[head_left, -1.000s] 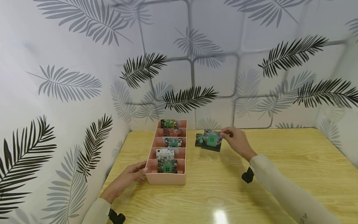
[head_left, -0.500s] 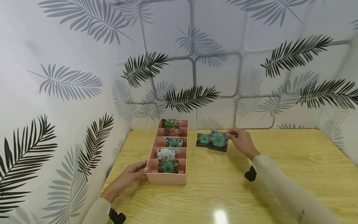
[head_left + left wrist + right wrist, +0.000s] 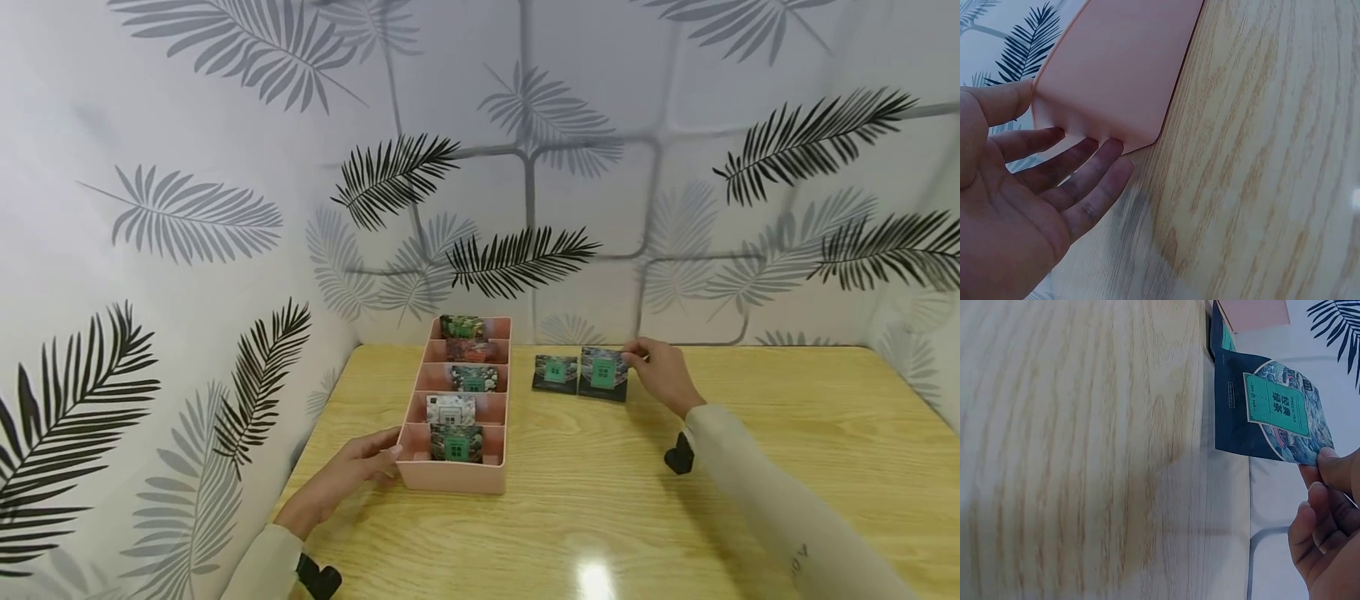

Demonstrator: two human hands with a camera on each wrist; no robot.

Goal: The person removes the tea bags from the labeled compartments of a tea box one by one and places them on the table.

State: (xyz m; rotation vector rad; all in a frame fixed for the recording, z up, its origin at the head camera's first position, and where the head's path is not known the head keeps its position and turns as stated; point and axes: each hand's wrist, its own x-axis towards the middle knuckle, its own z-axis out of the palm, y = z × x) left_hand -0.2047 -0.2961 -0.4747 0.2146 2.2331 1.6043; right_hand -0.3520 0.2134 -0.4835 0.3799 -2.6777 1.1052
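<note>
In the head view my right hand [image 3: 658,372] pinches a dark tea sachet [image 3: 603,375] with a green label by its upper right corner, between thumb and index finger. The right wrist view shows the sachet [image 3: 1266,412] tilted up close over the table, its label reading "green tea". A similar sachet [image 3: 556,375] lies just left of it. My left hand [image 3: 352,468] rests at the front left corner of a pink divided box [image 3: 452,477]. In the left wrist view its fairly straight fingers [image 3: 1094,200] touch the box's outer wall [image 3: 1116,69], thumb at the rim.
Inside the box, each compartment holds upright sachets, including a dark green-labelled one [image 3: 455,444] in front and a white one [image 3: 450,410] behind it. A leaf-patterned wall [image 3: 585,208] borders the back of the wooden table [image 3: 600,492].
My right hand has moved the sachet rightward, off the other one it overlapped, so they now sit side by side. My left hand stays at the box. The head view has shifted slightly.
</note>
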